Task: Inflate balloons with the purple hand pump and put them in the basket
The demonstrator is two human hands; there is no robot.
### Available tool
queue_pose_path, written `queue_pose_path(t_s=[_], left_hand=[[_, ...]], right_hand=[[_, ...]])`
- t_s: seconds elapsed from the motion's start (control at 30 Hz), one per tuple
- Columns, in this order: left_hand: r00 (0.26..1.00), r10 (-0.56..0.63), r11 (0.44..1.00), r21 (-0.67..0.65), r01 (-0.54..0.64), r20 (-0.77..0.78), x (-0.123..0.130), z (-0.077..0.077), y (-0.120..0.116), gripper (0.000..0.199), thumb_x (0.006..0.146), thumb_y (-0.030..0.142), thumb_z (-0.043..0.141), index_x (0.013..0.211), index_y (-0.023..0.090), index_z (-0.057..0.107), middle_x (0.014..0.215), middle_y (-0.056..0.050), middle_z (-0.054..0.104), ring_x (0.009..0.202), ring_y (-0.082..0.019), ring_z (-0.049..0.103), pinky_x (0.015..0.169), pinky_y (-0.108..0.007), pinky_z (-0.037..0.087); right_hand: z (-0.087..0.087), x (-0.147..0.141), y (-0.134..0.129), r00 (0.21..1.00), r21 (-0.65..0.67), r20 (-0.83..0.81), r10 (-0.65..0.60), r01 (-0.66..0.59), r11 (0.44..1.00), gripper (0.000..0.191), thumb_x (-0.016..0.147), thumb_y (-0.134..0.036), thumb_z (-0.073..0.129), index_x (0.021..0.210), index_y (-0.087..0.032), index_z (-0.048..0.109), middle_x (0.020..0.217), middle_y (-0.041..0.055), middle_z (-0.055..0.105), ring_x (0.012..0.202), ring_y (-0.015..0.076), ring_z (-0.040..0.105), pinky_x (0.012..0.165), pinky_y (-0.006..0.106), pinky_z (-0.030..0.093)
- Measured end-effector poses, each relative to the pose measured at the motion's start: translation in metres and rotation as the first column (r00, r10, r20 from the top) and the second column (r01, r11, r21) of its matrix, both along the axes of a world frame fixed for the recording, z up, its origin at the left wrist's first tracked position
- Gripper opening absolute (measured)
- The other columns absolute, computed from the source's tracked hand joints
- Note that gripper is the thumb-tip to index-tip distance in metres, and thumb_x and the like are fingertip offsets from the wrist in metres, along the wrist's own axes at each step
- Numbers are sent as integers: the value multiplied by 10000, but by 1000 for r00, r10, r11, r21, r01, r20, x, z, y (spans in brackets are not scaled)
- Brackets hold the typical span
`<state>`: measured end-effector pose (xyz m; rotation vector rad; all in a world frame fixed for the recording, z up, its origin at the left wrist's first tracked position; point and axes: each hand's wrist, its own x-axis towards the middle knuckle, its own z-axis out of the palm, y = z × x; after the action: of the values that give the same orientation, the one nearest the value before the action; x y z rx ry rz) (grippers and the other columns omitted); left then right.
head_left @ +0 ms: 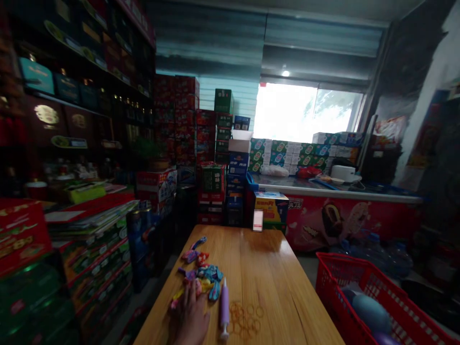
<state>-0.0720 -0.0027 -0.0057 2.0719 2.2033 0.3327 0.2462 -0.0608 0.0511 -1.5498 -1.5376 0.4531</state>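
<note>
**Left hand spread on a heap of balloons at a wooden desk**

This is a crowded shop stockroom. Dark shelves of boxed goods [72,96] fill 9 o'clock, and towers of red cardboard cartons [183,120] rise at 11 o'clock. At 1 o'clock, below a bright window [305,112], a long red chest freezer [352,225] printed with ice-cream bars carries rows of white-and-green cartons [287,153]. A red plastic mesh basket [345,273] at 4 o'clock holds an inflated pale blue balloon [370,314].

A varnished honey-coloured wooden desk [266,268] runs away at 12 o'clock, with a yellow-and-blue cardboard box [271,211] just past its far end; that box's small print can't be read from here, nor can any other label.

On the desk lies a heap of uninflated multicoloured balloons [197,270]. Beside it lie a purple-and-white plastic hand pump [224,304] and loose orange rubber bands [244,318]. The left hand [190,314] is at the heap's near edge, its grip open, fingers spread and touching the balloons. The right hand is out of sight, so its grip can't be told.
</note>
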Motion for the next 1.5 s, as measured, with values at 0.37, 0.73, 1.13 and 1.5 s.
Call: queue_pose_path(t_s=[0.37, 0.73, 1.13, 1.5], left_hand=[[970, -77, 962, 272, 12, 229, -7, -6, 17, 552, 813, 204, 578, 1356, 111, 535, 1504, -217, 434, 1440, -362, 308, 1153, -544, 233], [-73, -146, 940, 115, -322, 987, -12, 0, 28, 353, 655, 289, 817, 911, 164, 609, 912, -67, 712, 815, -190, 692, 736, -345, 565], [183, -233, 971, 240, -16, 955, 35, -4, -1, 163, 782, 277, 739, 839, 158, 644, 811, -30, 690, 723, -144, 659, 708, -266, 536], [194, -132, 963, 172, -208, 972, 6, 1, 20, 288, 767, 336, 759, 984, 155, 700, 915, -78, 722, 784, -177, 680, 717, -294, 551]], right_hand=[[-31, -83, -7, 924, -173, -204, 324, -360, 917, 176, 881, -304, 559, 852, -192, 691, 757, 29, 677, 710, 164, 625, 659, 267, 474], [-62, -109, 35, 871, -215, -421, 253, -367, 905, 158, 864, -316, 616, 923, -191, 694, 817, 40, 695, 707, 161, 640, 637, 278, 498], [-65, -137, 36, 547, -234, -831, 101, -508, 829, 286, 785, -380, 715, 996, -201, 642, 808, 20, 666, 664, 130, 650, 570, 230, 495], [-63, -131, 47, 669, -317, -743, -16, -331, 889, 215, 800, -363, 580, 827, -163, 656, 708, 47, 683, 479, 92, 519, 453, 212, 369]])
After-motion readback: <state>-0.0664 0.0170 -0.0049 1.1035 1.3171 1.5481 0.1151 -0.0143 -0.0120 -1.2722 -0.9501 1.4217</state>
